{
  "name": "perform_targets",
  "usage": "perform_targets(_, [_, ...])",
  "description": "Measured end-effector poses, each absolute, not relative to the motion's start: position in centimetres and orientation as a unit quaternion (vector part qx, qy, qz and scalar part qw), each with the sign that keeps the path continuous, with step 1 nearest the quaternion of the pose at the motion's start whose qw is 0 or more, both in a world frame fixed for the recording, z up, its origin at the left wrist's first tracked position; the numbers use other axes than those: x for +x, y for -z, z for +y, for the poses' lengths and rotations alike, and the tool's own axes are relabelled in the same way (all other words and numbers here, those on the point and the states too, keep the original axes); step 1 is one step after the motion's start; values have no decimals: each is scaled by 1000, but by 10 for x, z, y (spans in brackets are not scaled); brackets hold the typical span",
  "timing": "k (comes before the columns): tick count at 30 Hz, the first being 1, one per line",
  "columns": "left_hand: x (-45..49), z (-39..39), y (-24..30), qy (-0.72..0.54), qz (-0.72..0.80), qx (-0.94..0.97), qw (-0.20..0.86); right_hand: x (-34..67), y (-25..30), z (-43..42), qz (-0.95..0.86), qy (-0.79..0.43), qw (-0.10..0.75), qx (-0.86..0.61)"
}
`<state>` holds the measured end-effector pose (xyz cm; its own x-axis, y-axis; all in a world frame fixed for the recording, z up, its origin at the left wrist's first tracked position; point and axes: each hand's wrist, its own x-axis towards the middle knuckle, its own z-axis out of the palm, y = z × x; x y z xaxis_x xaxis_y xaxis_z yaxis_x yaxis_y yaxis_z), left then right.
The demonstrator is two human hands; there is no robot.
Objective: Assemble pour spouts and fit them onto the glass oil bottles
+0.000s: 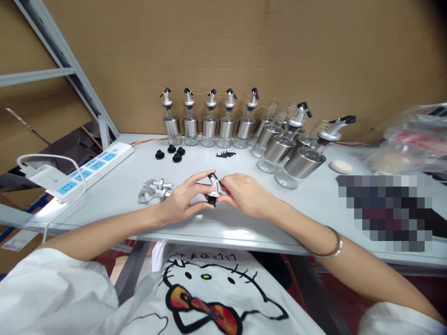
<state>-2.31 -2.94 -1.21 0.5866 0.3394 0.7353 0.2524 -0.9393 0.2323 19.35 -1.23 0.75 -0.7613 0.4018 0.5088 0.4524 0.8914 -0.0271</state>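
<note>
As I look down through the head view, I have a silver-and-black pour spout [215, 187] between both hands, above the table [115, 204] near its front edge. My left hand [179, 197] grasps it, fingers at the silver body and thumb low by its black stopper end; my right hand [249, 193] pinches at its other side, fingers curled in.

Just beside the left fingers lies a pile of silver spout parts [159, 191]. Past them, ahead and to the left, sit four black stoppers [177, 158], and straight ahead of the fingertips is a small group of black pieces [228, 154]. Behind those I see a row of five bottles [208, 126] topped with spouts. A tighter cluster of bottles [279, 151] stands ahead and right of the right fingers, nearest in that direction; farther right are a white oval object [341, 166] and a plastic bag [412, 144].

For moving, I have a band of tabletop between the fingertips and the black pieces. Toward me, the front edge runs near below the fingers. A power strip [94, 167] bounds the far left, and a cardboard wall [209, 46] rises behind the bottles.
</note>
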Motion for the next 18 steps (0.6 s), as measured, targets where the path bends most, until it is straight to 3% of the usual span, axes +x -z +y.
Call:
perform_targets(14, [-22,-27,12,-412,172,893,64,197,-13,-13,-932,27,261,-249])
perform_targets(18, [-22,-25,11,-407,219,887,28,195,-19,-15,-888,-134,304,-316])
